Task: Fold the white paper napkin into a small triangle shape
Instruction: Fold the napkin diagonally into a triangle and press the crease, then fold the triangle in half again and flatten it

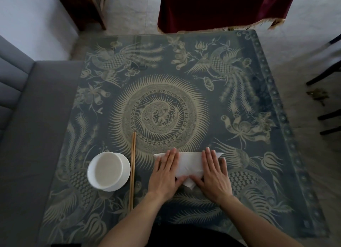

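The white napkin [190, 163] lies folded on the near middle of the patterned table [258, 117], one point toward the person. The left hand [164, 174] and the right hand [214, 174] press flat on its two ends, fingers straight, gripping nothing. Left of them lie chopsticks [132, 169], then a white bowl [108, 171] on a saucer; whether the bowl holds anything cannot be told.

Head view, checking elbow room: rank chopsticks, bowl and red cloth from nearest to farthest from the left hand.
From the left hand:
1. Chopsticks, just to its left.
2. Bowl, left beyond the chopsticks.
3. Red cloth, past the table's far edge.
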The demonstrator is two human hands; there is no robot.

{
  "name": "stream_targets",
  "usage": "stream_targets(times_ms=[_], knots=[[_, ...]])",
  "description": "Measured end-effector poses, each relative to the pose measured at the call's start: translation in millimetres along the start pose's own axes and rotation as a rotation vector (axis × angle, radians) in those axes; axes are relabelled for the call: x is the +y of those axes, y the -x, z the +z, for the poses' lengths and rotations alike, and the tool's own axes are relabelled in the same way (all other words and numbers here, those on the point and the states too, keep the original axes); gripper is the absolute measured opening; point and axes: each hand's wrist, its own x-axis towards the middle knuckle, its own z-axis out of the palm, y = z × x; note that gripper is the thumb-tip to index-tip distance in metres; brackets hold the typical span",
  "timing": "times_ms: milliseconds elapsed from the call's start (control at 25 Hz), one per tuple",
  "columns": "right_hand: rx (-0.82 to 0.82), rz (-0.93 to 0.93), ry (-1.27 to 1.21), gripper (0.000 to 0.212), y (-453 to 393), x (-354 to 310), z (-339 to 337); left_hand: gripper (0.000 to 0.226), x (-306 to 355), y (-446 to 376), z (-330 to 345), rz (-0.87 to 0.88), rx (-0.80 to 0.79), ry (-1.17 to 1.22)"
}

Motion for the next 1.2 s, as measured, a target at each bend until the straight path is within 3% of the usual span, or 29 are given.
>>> stream_targets(times_ms=[280,600,880,1040,1200], knots=[[-0.059,0.113,0.009,0.122,-2,25,-4,0.118,-19,8,-6,-0.150,-0.031,0.002],[-0.093,0.138,-0.020,0.143,-5,22,-5,0.130,-18,7,-4,-0.181,-0.027,0.014],[-0.106,0.125,-0.041,0.147,-7,23,-6,0.134,-16,6,-8,-0.194,-0.048,0.038],[-0.010,0.015,-0.047,0.132,1,12,-16,0.123,-15,9,-14,-0.150,0.050,0.084],[0.082,-0.197,0.020,0.082,8,-7,-14,0.078,-18,2,-30,-0.183,0.187,0.243]])
